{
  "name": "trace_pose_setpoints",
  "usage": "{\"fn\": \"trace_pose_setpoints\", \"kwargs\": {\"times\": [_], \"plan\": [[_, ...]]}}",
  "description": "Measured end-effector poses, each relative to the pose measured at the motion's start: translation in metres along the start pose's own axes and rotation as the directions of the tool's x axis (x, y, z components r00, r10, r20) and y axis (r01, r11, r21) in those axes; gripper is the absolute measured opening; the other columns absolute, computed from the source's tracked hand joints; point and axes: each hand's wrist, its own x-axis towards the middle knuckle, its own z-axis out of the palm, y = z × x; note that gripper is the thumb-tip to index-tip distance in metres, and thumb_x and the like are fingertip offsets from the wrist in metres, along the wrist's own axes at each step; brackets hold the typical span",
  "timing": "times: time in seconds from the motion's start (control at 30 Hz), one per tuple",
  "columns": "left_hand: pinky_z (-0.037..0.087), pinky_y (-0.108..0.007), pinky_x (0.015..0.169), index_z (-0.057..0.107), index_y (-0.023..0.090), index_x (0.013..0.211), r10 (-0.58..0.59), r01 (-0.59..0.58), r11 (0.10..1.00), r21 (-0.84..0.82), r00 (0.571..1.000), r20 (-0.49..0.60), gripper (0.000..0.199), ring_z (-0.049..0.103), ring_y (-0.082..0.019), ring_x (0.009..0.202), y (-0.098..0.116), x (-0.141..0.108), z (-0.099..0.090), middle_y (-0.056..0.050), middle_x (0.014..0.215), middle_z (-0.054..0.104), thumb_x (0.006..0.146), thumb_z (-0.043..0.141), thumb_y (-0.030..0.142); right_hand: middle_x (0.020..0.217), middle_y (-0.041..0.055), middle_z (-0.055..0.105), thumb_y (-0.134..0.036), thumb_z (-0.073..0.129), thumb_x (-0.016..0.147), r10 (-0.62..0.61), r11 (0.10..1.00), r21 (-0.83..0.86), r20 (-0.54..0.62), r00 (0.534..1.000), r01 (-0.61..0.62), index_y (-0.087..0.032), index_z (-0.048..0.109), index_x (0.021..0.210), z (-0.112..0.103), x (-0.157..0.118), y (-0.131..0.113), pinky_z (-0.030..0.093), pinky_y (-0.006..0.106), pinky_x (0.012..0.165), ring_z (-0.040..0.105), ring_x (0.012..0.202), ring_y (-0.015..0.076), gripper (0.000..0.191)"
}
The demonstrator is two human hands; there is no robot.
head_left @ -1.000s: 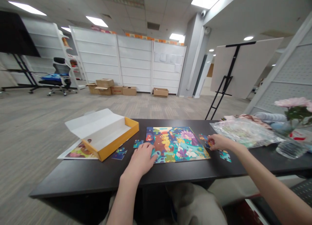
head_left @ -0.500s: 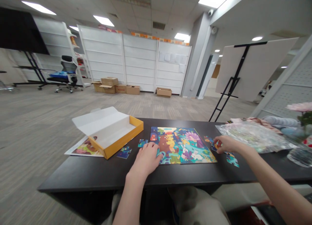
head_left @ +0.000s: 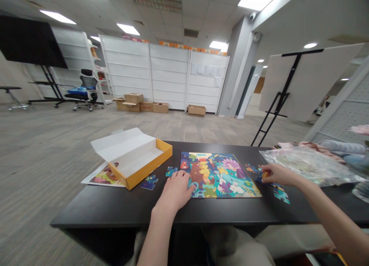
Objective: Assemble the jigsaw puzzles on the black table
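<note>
A colourful jigsaw puzzle (head_left: 221,175) with animals lies largely assembled on the black table. My left hand (head_left: 177,191) rests flat over its lower left edge, fingers stretched out and a little apart. To the right of the puzzle, my right hand (head_left: 275,174) pinches a dark blue and orange puzzle piece (head_left: 261,176) between thumb and fingers. Beside that hand lie a loose orange and blue piece (head_left: 251,168) and teal pieces (head_left: 281,195). Left of the puzzle are a teal piece (head_left: 170,171) and a dark blue piece (head_left: 150,182).
An open yellow box (head_left: 150,164) with a white lining stands at the table's left, partly over a printed picture sheet (head_left: 100,176). Crumpled clear plastic (head_left: 308,164) lies at the right. Behind the table stand an easel board (head_left: 305,81) and cardboard boxes (head_left: 132,102).
My right hand has closed on the puzzle piece, which looks slightly lifted or tilted. My left hand stays at the puzzle's edge. The whole view has shifted a little.
</note>
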Motion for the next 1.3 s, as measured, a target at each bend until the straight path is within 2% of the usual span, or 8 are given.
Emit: {"fn": "trace_pose_setpoints", "kwargs": {"times": [0.1, 0.3, 0.47, 0.6, 0.7, 0.87, 1.1, 1.3], "plan": [[0.046, -0.043, 0.097, 0.063, 0.020, 0.117, -0.006, 0.006, 1.000, -0.019, 1.000, 0.004, 0.033, 0.056, -0.031, 0.121, 0.000, 0.001, 0.000, -0.011, 0.128, 0.063, 0.095, 0.050, 0.039, 0.066, 0.0053, 0.068, -0.050, 0.068, 0.072, -0.050, 0.987, 0.154, 0.069, 0.996, 0.039, -0.021, 0.064, 0.062, -0.012, -0.002, -0.010, 0.046, 0.030, 0.064, 0.065, 0.069, 0.0233, 0.031], [0.049, -0.037, 0.090, 0.068, 0.020, 0.104, -0.021, 0.020, 0.999, -0.043, 1.000, -0.022, 0.023, 0.063, -0.028, 0.109, -0.004, 0.008, -0.005, -0.010, 0.116, 0.068, 0.095, 0.052, 0.034, 0.075, 0.0023, 0.068, -0.053, 0.067, 0.079, -0.252, 0.787, 0.582, 0.002, 0.968, 0.204, -0.019, 0.061, 0.117, -0.036, 0.001, -0.099, 0.046, 0.026, 0.055, 0.062, 0.061, 0.0164, 0.052], [0.051, -0.034, 0.085, 0.070, 0.022, 0.097, -0.061, 0.014, 0.975, -0.220, 0.975, -0.212, 0.020, 0.068, -0.026, 0.101, -0.004, 0.017, -0.004, -0.007, 0.108, 0.072, 0.094, 0.053, 0.032, 0.068, -0.0005, 0.064, -0.042, 0.064, 0.082, -0.387, 0.694, 0.657, -0.008, 0.922, 0.296, -0.017, 0.062, 0.100, -0.030, 0.016, -0.182, 0.041, 0.023, 0.048, 0.056, 0.051, 0.0120, 0.031], [0.056, -0.030, 0.083, 0.069, 0.022, 0.103, -0.014, -0.161, 0.804, -0.572, 0.957, -0.288, 0.021, 0.072, -0.020, 0.092, 0.002, 0.024, 0.004, -0.005, 0.100, 0.075, 0.092, 0.056, 0.034, 0.059, -0.0034, 0.060, -0.039, 0.062, 0.084, -0.418, 0.593, 0.741, -0.050, 0.907, 0.314, -0.018, 0.059, 0.092, -0.007, 0.025, -0.215, 0.038, 0.021, 0.046, 0.050, 0.047, 0.0098, 0.023], [0.058, -0.029, 0.076, 0.068, 0.019, 0.103, -0.067, -0.192, 0.694, -0.694, 0.942, -0.329, 0.021, 0.072, -0.019, 0.084, 0.006, 0.027, 0.007, -0.005, 0.089, 0.075, 0.086, 0.062, 0.028, 0.061, -0.0030, 0.061, -0.041, 0.062, 0.085, -0.456, 0.507, 0.799, -0.071, 0.887, 0.325, -0.018, 0.057, 0.090, 0.009, 0.029, -0.223, 0.040, 0.021, 0.048, 0.053, 0.049, 0.0101, 0.024], [0.058, -0.028, 0.073, 0.068, 0.017, 0.095, -0.157, -0.162, 0.616, -0.771, 0.934, -0.321, 0.017, 0.072, -0.019, 0.080, 0.006, 0.032, 0.006, -0.006, 0.085, 0.074, 0.082, 0.063, 0.026, 0.064, -0.0038, 0.060, -0.053, 0.063, 0.084, -0.452, 0.408, 0.877, -0.049, 0.891, 0.255, -0.019, 0.054, 0.088, 0.024, 0.030, -0.222, 0.041, 0.022, 0.049, 0.056, 0.051, 0.0108, 0.035], [0.056, -0.029, 0.074, 0.068, 0.018, 0.092, -0.158, -0.172, 0.626, -0.761, 0.927, -0.340, 0.015, 0.073, -0.020, 0.082, 0.009, 0.038, 0.018, -0.005, 0.087, 0.075, 0.085, 0.061, 0.029, 0.062, -0.0017, 0.058, -0.052, 0.070, 0.079, -0.491, 0.448, 0.841, -0.052, 0.870, 0.303, -0.017, 0.056, 0.068, 0.027, 0.028, -0.209, 0.041, 0.024, 0.056, 0.054, 0.057, 0.0111, 0.039], [0.055, -0.028, 0.072, 0.067, 0.019, 0.091, -0.167, -0.203, 0.616, -0.761, 0.911, -0.378, 0.015, 0.072, -0.019, 0.080, 0.019, 0.039, 0.024, -0.004, 0.089, 0.074, 0.087, 0.063, 0.032, 0.066, -0.0031, 0.065, -0.046, 0.076, 0.075, -0.516, 0.374, 0.899, -0.002, 0.856, 0.228, -0.019, 0.059, 0.109, 0.028, 0.024, -0.204, 0.044, 0.025, 0.057, 0.059, 0.059, 0.0143, 0.047]]}}
